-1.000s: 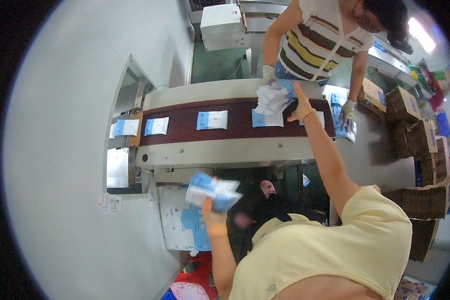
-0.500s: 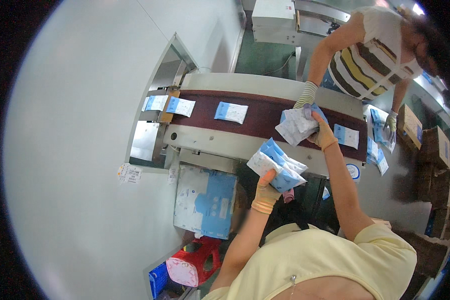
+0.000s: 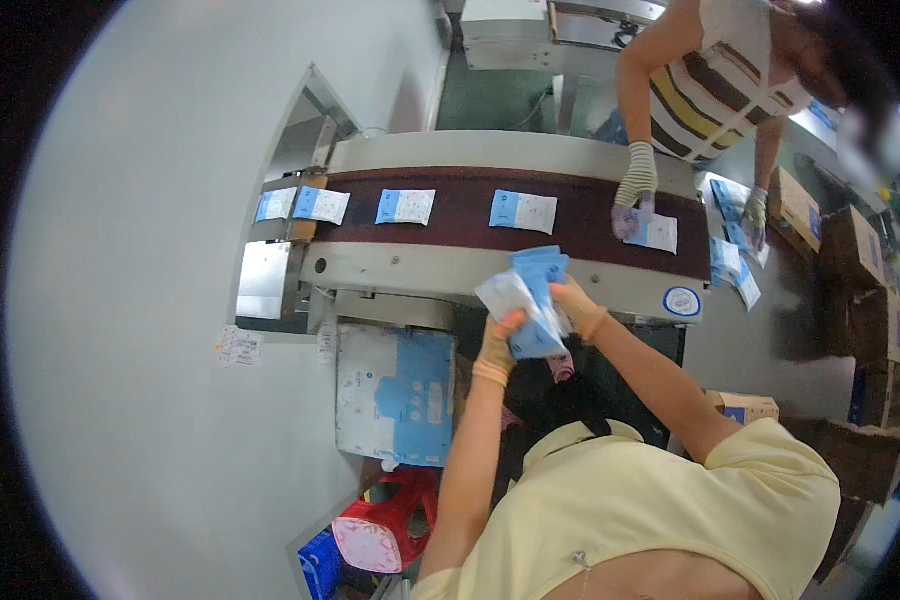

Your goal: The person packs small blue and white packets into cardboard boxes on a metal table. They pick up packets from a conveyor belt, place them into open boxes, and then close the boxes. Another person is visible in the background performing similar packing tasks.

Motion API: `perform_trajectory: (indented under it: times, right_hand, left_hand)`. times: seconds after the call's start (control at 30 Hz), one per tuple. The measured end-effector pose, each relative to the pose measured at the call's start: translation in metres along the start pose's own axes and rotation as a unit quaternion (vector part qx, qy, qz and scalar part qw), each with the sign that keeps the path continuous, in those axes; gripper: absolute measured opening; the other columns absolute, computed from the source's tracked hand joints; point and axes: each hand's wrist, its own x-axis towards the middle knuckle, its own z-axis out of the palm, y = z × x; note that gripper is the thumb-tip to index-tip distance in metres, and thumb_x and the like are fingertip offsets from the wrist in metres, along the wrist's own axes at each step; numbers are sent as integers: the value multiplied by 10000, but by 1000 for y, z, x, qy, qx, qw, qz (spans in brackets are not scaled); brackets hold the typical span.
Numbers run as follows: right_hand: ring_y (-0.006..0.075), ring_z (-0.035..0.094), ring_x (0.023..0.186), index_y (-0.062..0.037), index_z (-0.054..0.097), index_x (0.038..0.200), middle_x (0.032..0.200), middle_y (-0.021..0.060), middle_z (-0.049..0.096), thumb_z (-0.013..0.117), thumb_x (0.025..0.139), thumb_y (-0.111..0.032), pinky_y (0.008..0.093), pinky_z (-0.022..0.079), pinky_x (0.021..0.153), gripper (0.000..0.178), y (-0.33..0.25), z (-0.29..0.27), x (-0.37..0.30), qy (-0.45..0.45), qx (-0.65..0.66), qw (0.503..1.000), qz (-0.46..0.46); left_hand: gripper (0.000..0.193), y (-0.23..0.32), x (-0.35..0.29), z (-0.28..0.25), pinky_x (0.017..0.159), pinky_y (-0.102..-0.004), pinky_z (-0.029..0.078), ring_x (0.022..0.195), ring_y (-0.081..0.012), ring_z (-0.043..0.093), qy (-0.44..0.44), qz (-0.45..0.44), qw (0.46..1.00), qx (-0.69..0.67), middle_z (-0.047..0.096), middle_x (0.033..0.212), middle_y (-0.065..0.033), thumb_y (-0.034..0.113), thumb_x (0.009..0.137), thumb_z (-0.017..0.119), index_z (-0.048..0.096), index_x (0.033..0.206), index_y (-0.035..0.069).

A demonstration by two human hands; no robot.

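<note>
Above the near edge of the conveyor, I hold a bunch of blue-and-white soft packets [image 3: 537, 325] between both hands. My left hand [image 3: 498, 347], in a pale glove with orange fingertips, is closed on the bunch from the lower left. Gripping the right side of the same bunch is my right hand [image 3: 576, 306], its fingertips partly hidden behind the packets. On the dark red belt [image 3: 460, 240] lie several similar packets, spaced in a row, one of them a flat packet [image 3: 523, 212] just beyond my hands.
Across the belt, a co-worker's striped-gloved hand [image 3: 632, 205] touches a packet [image 3: 658, 233]. The other gloved hand [image 3: 755, 218] rests by packets on a side table. Cardboard boxes [image 3: 855, 245] stack at right. A carton [image 3: 395, 395] and red stool [image 3: 385, 525] stand lower left.
My right hand has drawn back from the belt with its packets and met the bunch in my left hand. The co-worker's hand moved onto the belt's end packet. Belt packets shifted right.
</note>
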Motion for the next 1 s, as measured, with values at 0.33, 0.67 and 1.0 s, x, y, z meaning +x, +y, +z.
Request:
perform_trajectory:
  times: [0.33,0.67,1.0]
  right_hand:
    - [377,502,1163,55,542,1189,1267,259,495,628,813,-454,409,394,998,639,2,20,-2,320,-531,783,-46]
    - [304,420,1183,-36,690,1034,1335,4,456,615,762,-518,467,335,970,559,7,-29,-15,284,-739,604,-95]
    - [398,391,1202,-117,502,1314,1349,154,410,676,738,-458,504,358,985,692,-6,-49,-29,257,-741,610,-116]
  left_hand:
    - [528,-49,27,-28,903,-379,495,1020,-214,603,17,-36,984,-172,615,1133,-43,342,804,712,547,1236,89]
    - [514,-106,26,-19,822,-412,541,960,-238,638,95,-65,971,-209,639,1106,-51,359,795,716,565,1218,110]
    - [535,-105,23,-10,880,-398,517,1003,-239,622,118,-59,975,-181,626,1144,-67,396,823,675,552,1241,85]
